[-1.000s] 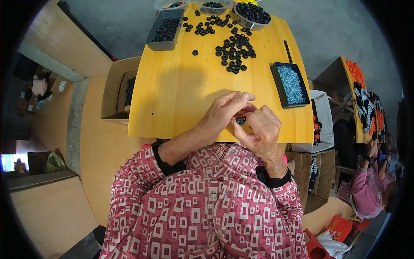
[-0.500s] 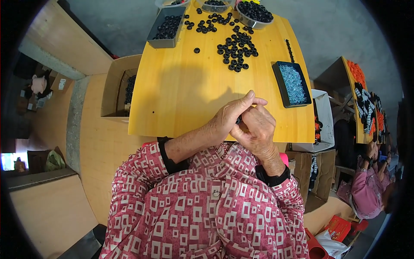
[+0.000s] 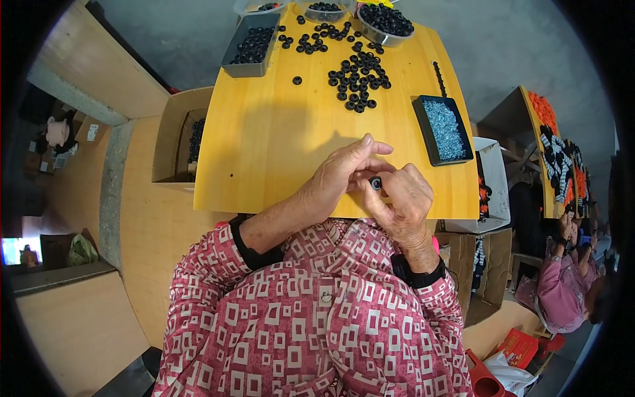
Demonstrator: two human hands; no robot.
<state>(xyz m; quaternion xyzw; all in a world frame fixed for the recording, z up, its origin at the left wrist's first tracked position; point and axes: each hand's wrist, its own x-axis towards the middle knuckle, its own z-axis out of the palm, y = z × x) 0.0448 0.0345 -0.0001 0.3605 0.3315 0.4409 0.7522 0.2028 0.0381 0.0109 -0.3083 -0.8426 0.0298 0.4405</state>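
Over the near edge of a yellow table (image 3: pixel 278 145), my left hand (image 3: pixel 340 173) and my right hand (image 3: pixel 400 198) meet. Between their fingertips sits a small black ring (image 3: pixel 376 182), pinched by both hands. Farther back lies a loose pile of black rings (image 3: pixel 354 76). A black tray of small blue-grey pieces (image 3: pixel 444 129) stands to the right of my hands. A grey tray with black rings (image 3: pixel 250 45) stands at the far left of the table.
Bowls of black rings (image 3: pixel 387 21) stand at the table's far edge. A cardboard box (image 3: pixel 173 135) holding black parts sits on the floor to the left. Another person in pink (image 3: pixel 562 291) is at a bench with orange and black parts at the right.
My hands have stayed together at the table's near edge, shifting only slightly; the fingers reworked their hold and the black ring now shows between them.
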